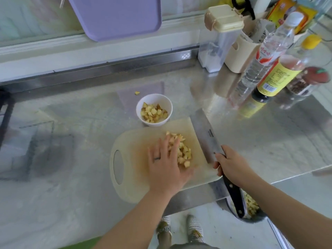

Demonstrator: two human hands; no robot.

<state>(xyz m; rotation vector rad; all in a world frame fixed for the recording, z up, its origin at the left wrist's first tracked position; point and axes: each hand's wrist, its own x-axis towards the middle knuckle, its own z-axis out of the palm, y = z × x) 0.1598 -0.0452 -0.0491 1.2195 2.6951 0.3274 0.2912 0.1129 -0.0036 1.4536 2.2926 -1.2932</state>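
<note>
1. left hand point(165, 164): palm down, fingers straight and close together, ring on one finger. Forearm comes in from bottom centre.
2. right hand point(231, 166): fingers curled round the knife point(206, 135) where handle meets blade. Forearm comes in from bottom right.
3. Hands near each other, not touching.

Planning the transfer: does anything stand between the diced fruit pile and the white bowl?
Nothing visible does. Only bare beige plastic cutting board lies between the pile of yellow diced fruit and the small round white bowl just beyond its far edge.
</note>
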